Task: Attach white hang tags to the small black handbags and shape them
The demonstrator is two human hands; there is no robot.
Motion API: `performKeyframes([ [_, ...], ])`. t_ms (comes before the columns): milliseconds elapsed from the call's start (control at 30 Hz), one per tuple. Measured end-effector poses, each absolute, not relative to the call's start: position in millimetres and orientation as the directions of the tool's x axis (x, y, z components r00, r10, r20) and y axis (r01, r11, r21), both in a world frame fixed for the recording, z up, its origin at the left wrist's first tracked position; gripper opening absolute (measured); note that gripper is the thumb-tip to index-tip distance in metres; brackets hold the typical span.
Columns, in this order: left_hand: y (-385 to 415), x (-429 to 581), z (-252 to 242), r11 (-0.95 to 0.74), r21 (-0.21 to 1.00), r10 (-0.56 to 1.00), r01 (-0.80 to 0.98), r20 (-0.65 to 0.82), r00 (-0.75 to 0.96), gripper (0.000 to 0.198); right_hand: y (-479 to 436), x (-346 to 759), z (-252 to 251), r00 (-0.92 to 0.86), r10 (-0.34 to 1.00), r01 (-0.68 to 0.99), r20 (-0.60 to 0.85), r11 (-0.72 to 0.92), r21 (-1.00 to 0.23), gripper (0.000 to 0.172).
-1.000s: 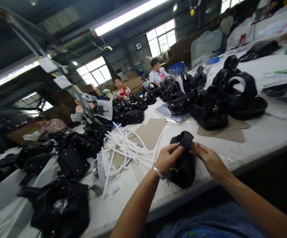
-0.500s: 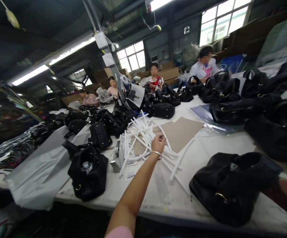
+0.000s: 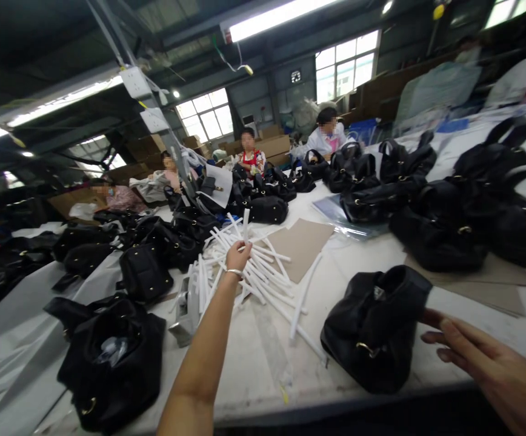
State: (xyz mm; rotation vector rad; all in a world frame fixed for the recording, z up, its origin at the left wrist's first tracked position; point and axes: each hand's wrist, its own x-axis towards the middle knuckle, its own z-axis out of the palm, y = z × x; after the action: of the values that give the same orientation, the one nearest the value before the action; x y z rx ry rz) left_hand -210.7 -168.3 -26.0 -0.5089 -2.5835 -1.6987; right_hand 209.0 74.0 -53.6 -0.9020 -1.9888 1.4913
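Note:
Over a loose pile of white tubes (image 3: 267, 275), my left hand (image 3: 238, 257) pinches one white tube (image 3: 246, 225) that sticks up above its fingers. A bracelet circles that wrist. At the right, a black handbag (image 3: 365, 339) stands on the table with its strap raised and a gold-coloured ring on its side. My right hand (image 3: 485, 357) is beside this bag, fingers apart, one fingertip at the strap's edge; I cannot tell whether it touches. Another black handbag (image 3: 113, 369) stands open at the lower left, clear plastic inside it.
Many black handbags (image 3: 440, 236) crowd the right and back of the white table (image 3: 245, 375). Brown cardboard sheets (image 3: 302, 245) lie behind the tubes, and a grey metal holder (image 3: 183, 321) stands left of them. Several people sit across the table, near a metal post (image 3: 154, 100).
My view has swung right, so things sit further left. My left hand has lifted a white tube upright from the pile. My right hand has come fully into view, fingers spread beside the bag.

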Motion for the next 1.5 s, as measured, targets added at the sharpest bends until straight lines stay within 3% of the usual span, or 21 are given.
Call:
performKeyframes([
  [133,-162,-148,33,0.252,0.828,0.527,0.502,0.317,-0.788,0.048,57,200,-30,-0.682,0.729,0.139,-0.052,0.059,-0.989,0.058],
  [267,-151,-71,67,0.301,0.59,0.792,0.75,0.283,-0.54,0.032,43,197,-16,-0.705,0.71,0.05,0.003,0.054,-0.997,0.061],
  [333,-142,-41,70,0.277,0.53,0.858,0.802,0.24,-0.454,0.027,39,199,-16,-0.72,0.694,0.027,0.025,0.064,-0.998,0.058],
  [567,-97,-8,56,0.264,0.462,0.886,0.847,0.23,-0.402,0.028,32,208,-40,-0.721,0.691,-0.063,0.052,0.01,-0.998,0.049],
  [833,-80,6,72,0.209,0.233,0.854,0.95,0.43,-0.293,0.023,33,230,-48,-0.71,0.702,-0.072,0.062,0.016,-0.997,0.04],
  [1200,-53,14,84,0.264,0.083,0.911,0.961,0.307,-0.276,0.022,35,223,-53,-0.714,0.689,-0.102,0.12,0.067,-0.993,0.035],
  [1333,-33,22,92,0.27,0.02,0.934,0.963,0.237,-0.267,0.024,45,209,-49,-0.605,0.742,-0.126,0.289,0.269,-0.955,0.032],
  [1500,-12,25,91,0.259,0.08,0.958,0.963,0.107,-0.266,0.023,64,181,-42,-0.533,0.681,0.009,0.502,0.598,-0.801,0.039],
])
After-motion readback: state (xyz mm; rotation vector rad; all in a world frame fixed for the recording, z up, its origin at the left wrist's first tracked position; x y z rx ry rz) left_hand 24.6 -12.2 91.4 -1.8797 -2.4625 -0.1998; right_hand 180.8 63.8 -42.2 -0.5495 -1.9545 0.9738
